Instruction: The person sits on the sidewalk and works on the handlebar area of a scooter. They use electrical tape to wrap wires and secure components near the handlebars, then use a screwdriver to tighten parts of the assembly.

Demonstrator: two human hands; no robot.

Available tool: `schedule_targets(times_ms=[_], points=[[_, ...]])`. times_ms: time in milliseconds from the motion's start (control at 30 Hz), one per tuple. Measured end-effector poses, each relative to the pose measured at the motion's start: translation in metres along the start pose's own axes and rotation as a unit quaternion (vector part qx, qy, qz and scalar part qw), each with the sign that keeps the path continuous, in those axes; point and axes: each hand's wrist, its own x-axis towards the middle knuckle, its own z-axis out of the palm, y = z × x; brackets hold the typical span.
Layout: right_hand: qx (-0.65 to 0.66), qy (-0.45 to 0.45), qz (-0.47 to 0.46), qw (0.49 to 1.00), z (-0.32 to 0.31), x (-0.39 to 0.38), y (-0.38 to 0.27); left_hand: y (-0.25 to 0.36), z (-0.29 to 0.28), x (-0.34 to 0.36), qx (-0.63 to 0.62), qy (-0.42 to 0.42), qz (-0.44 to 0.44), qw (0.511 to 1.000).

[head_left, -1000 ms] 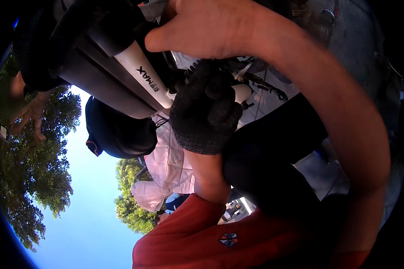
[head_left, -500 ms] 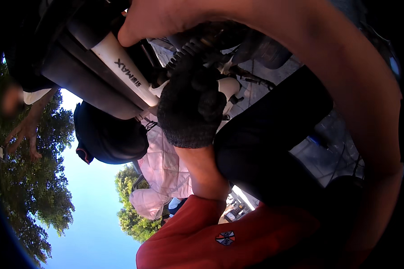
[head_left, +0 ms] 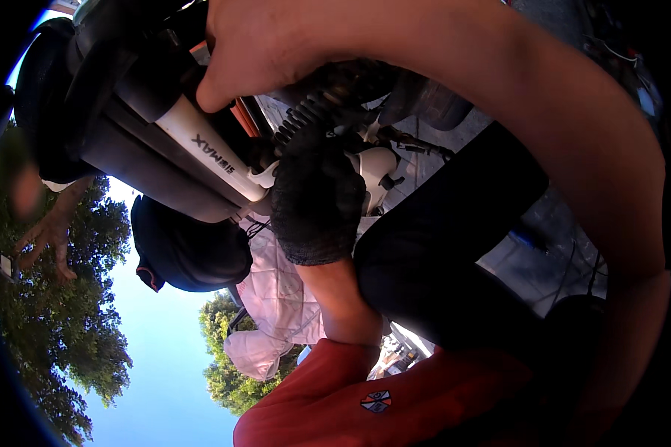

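Note:
My left hand (head_left: 319, 197), in a dark knitted glove, is closed beside a black coil spring (head_left: 300, 125) and a white curved part (head_left: 377, 175). Whatever lies inside its fist is hidden. A white tube (head_left: 205, 147) with dark lettering slants down toward the glove, alongside thick grey tubes (head_left: 156, 170). At the top, my bare right hand (head_left: 268, 48) reaches in over the machine from the right. Its thumb points down near the upper end of the white tube; its other fingers are out of sight.
A black rounded padded thing (head_left: 190, 246) and a pink quilted cover (head_left: 279, 287) sit past the tubes. My dark-trousered leg (head_left: 455, 223) lies between my arms. Paving (head_left: 529, 272) shows at right. Another person's arm (head_left: 56, 223) reaches in at far left before trees.
The whole view has shifted, so the machine and the cover appear lower. My gloved hand stays closed beside the spring, its knuckles turned slightly. An orange-red part now shows below my right hand.

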Motion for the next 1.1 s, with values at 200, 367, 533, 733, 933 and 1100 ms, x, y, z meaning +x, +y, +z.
schedule_targets(times_ms=[200,367,533,733,933,1100], points=[[-0.151,-0.003,0.086,0.985,0.0,0.012,-0.013,-0.011,0.003,0.003,-0.015,-0.013,0.014,1.0],[0.009,-0.019,0.051,0.998,-0.004,0.018,-0.001,-0.011,-0.001,0.0,0.003,-0.007,0.017,1.0],[0.08,-0.012,0.061,0.995,-0.001,0.015,-0.001,-0.02,-0.003,-0.001,0.015,-0.016,0.028,0.999],[0.135,0.022,0.09,0.987,-0.005,-0.002,-0.002,-0.012,-0.009,0.017,-0.313,0.086,-0.247,0.913],[0.179,0.051,0.119,0.975,0.003,-0.025,-0.023,-0.014,-0.008,0.022,0.172,-0.004,-0.005,0.985],[0.076,0.14,0.042,0.986,0.048,0.01,-0.002,-0.027,-0.01,0.035,-0.224,0.08,-0.223,0.945]])
